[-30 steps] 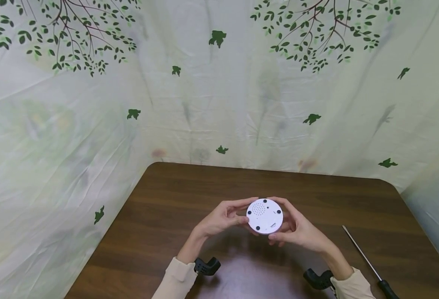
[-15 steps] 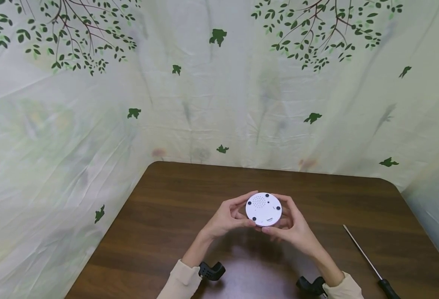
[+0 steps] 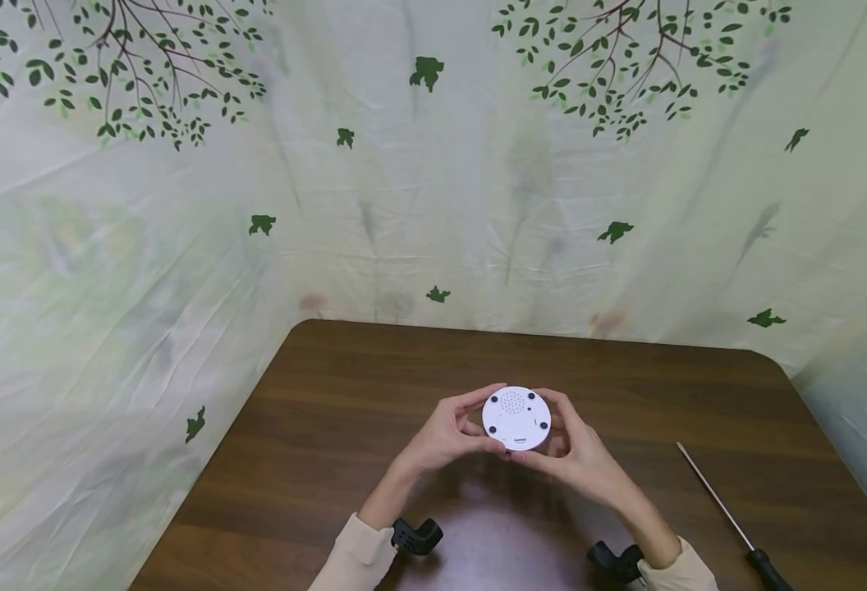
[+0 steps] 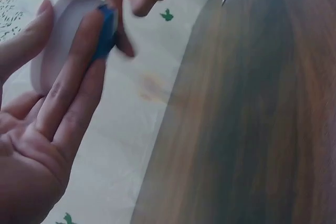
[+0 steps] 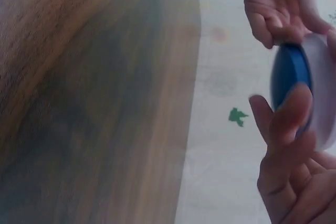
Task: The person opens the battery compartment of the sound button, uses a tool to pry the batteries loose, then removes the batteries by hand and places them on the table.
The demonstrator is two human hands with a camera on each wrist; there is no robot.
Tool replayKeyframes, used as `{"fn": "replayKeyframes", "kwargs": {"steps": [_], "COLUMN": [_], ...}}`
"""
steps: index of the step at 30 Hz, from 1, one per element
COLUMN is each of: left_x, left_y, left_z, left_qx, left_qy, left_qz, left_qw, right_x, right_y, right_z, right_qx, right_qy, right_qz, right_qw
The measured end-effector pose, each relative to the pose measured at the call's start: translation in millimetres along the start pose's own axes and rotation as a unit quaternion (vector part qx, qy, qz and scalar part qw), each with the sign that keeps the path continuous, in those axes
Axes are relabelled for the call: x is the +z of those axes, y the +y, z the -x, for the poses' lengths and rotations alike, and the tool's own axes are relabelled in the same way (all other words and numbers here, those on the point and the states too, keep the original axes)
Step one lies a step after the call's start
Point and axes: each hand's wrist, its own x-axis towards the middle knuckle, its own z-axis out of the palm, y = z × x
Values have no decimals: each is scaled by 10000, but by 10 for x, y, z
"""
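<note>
1. Pale cloth (image 3: 404, 205) printed with green leaves and branches hangs beyond the grip, behind a brown wood-grain table (image 3: 315, 492).
2. Between the two hands, held up above the table, is a round disc (image 3: 516, 420), its white face turned toward the head camera.
3. On that face sit four dark round dots spaced near the rim, with a cluster of tiny holes in the part farther from the person and one smaller dark spot beside it.
4. Both wrist views show the disc's other side as blue (image 5: 289, 72), blurred, with a white body behind it.
5. A short curved mark lies near the rim closest to the person, and a tiny line stands by the right-hand dot; both are too small to read.
6. Left hand (image 3: 442, 428) grips the disc's left edge, thumb below, forefinger above.
7. Right hand (image 3: 583, 453) holds the right edge likewise, its thumb under the lower rim.
8. Right of the grip and nearer the person, well apart from the disc, lies a black-handled screwdriver (image 3: 716, 499), shaft pointing away.
</note>
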Motion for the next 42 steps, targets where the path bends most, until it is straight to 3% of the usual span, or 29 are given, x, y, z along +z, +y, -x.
{"fn": "replayKeyframes", "kwargs": {"steps": [3, 7, 13, 23, 36, 42], "left_x": [-6, 32, 38, 31, -31, -53], "left_y": [-4, -55, -152, -359, -521, -534], "left_z": [-7, -26, -67, -187, -255, -271], "left_qx": [-163, -427, -545, -814, -1005, -1024], "left_qy": [-165, -84, -36, 202, 254, 146], "left_qz": [-88, -394, -856, -1515, -1603, -1568], "left_qw": [9997, 9983, 9948, 9849, 9816, 9822], "right_x": [-25, 0, 31, 24, 93, 81], "right_y": [12, 17, 79, 202, 326, 329], "right_z": [-2, 0, -26, -153, -244, -267], "right_qx": [16, 213, 467, 566, 771, 810], "right_qy": [75, 399, 614, 379, 195, -36], "right_qz": [818, 1729, 2531, 2889, 3060, 2949], "right_qw": [9966, 9839, 9644, 9549, 9487, 9521]}}
